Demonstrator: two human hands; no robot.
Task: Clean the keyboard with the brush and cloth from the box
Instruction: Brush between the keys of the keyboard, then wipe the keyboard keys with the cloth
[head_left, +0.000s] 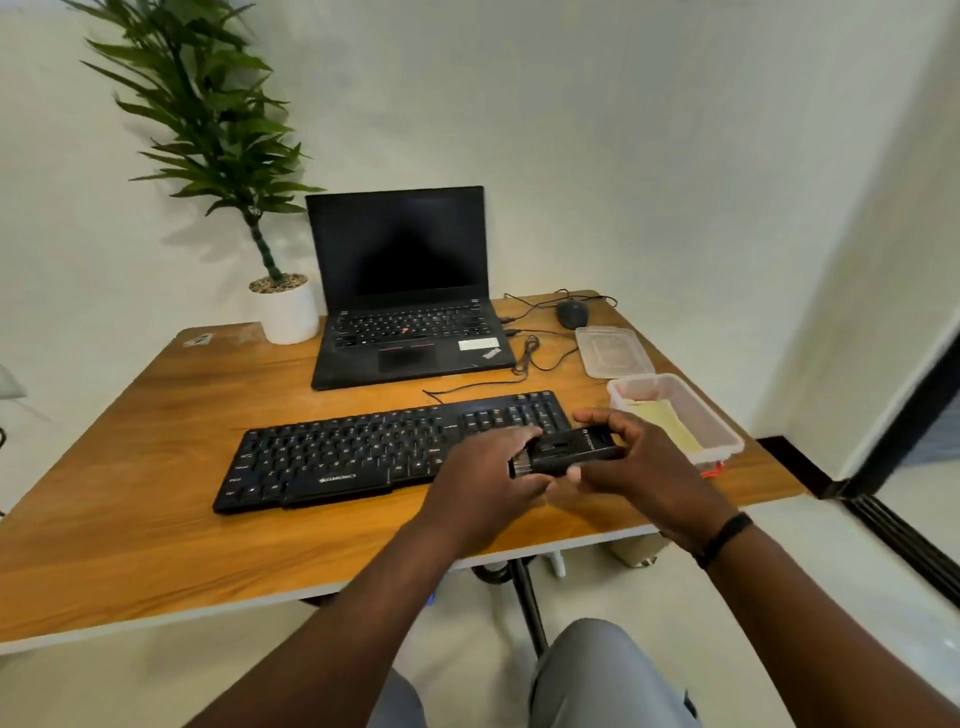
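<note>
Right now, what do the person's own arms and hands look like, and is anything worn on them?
Both forearms are bare, with no sleeves in view. The left hand wears nothing that shows. The right hand has a thin black band around its wrist. No gloves and no rings are visible.

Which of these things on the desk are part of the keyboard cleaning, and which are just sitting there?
Part of the job:
keyboard
brush, held by left hand and right hand
box
cloth inside the box

Just lying about:
laptop
mouse
box lid
potted plant
</note>
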